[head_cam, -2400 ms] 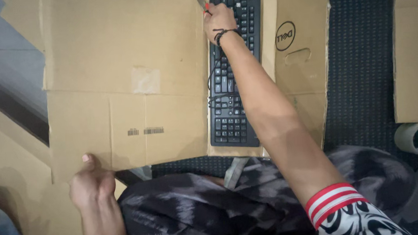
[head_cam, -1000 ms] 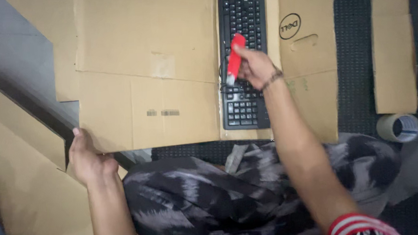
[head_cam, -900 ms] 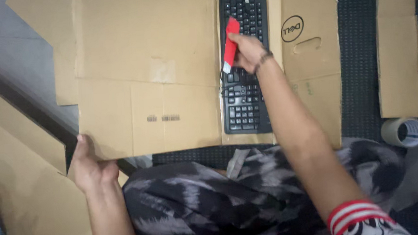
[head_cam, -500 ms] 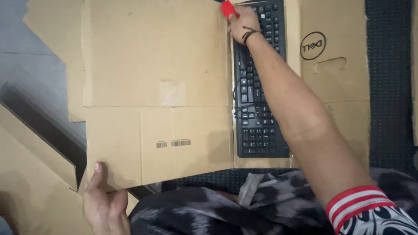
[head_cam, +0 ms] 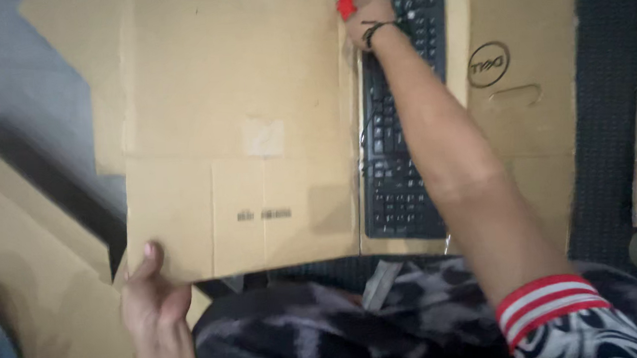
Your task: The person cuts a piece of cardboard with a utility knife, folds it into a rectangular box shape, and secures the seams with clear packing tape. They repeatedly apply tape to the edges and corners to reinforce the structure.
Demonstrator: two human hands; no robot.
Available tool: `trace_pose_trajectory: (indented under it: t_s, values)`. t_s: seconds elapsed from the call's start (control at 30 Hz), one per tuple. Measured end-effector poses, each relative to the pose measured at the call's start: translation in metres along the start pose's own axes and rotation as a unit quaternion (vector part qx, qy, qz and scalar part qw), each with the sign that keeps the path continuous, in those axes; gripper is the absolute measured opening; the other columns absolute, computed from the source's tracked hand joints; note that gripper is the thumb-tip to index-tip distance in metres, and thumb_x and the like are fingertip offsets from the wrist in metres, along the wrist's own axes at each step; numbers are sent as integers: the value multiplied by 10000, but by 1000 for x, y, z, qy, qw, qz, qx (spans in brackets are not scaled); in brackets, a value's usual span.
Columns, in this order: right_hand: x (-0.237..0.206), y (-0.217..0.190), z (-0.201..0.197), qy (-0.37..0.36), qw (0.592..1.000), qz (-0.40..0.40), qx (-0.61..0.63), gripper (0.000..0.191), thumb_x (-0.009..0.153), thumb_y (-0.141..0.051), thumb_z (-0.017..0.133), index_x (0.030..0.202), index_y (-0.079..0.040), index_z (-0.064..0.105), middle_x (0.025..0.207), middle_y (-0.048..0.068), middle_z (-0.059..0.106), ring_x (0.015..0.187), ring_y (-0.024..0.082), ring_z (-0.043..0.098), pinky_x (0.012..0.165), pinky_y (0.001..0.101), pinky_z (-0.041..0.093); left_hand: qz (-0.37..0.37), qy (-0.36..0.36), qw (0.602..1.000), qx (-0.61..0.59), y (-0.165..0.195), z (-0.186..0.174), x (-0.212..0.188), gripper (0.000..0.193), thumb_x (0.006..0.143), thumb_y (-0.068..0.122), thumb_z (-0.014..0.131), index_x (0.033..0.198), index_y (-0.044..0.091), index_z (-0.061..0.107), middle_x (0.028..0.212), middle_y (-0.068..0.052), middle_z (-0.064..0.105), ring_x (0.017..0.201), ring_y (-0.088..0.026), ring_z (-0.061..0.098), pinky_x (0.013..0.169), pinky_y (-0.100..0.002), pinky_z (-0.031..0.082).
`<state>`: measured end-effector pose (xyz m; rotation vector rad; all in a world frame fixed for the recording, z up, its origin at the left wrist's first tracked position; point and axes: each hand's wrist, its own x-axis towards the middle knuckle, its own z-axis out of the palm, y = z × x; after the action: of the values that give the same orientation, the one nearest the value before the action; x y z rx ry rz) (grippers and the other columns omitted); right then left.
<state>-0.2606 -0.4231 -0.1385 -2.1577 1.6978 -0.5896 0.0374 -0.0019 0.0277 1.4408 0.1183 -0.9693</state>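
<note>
Head view: right hand [head_cam: 369, 11] grips a red cutter [head_cam: 345, 6] at the far end of the cardboard sheet [head_cam: 236, 125], beside the black keyboard [head_cam: 404, 145]. Left hand [head_cam: 154, 300] pinches the near corner. No cut shows yet.

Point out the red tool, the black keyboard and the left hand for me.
red tool [head_cam: 345, 6], head view, on the red end showing beside the right hand's fingers.
black keyboard [head_cam: 396, 197], head view, on the lower key rows.
left hand [head_cam: 154, 304], head view, on the back of the hand at the cardboard's corner.
</note>
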Motion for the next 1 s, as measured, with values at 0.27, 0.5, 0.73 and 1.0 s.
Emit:
trace_pose_trajectory:
  t_s: [0.27, 0.5, 0.73, 1.0]
  values:
    - [-68, 4, 14, 65, 996, 5, 58, 355, 735, -212, 687, 1059, -104, 779, 1054, 252, 711, 950, 499, 670, 806, 543, 534, 1, -14, 1000, 23, -1, -6, 1, 442, 984, 88, 514, 1425, 88, 529, 1377, -59, 631, 1277, -248, 610, 1136, -517, 467]
    - [-155, -10, 19, -44, 991, 79, 94, 245, 864, -209, 626, 1047, -90, 739, 986, 243, 713, 964, 437, 696, 825, 479, 570, 4, -48, 999, 9, -6, -19, 8, 408, 1019, 92, 508, 1425, 65, 531, 1394, -86, 626, 1279, -263, 623, 1136, -492, 510]
    - [-249, -43, 11, -88, 976, 128, 154, 279, 886, -186, 591, 1107, -53, 699, 928, 265, 709, 928, 417, 721, 784, 477, 577, -9, -98, 995, -11, -7, -27, 13, 430, 1043, 156, 495, 1461, 60, 498, 1456, -112, 606, 1321, -282, 611, 1152, -493, 480]
    - [-352, -88, 4, -93, 972, 143, 161, 409, 876, -166, 625, 1263, -40, 662, 915, 307, 688, 906, 476, 686, 790, 528, 556, 35, -158, 987, -20, 2, -24, -8, 425, 1038, 92, 516, 1462, 75, 484, 1454, -114, 591, 1334, -311, 598, 1172, -528, 485]
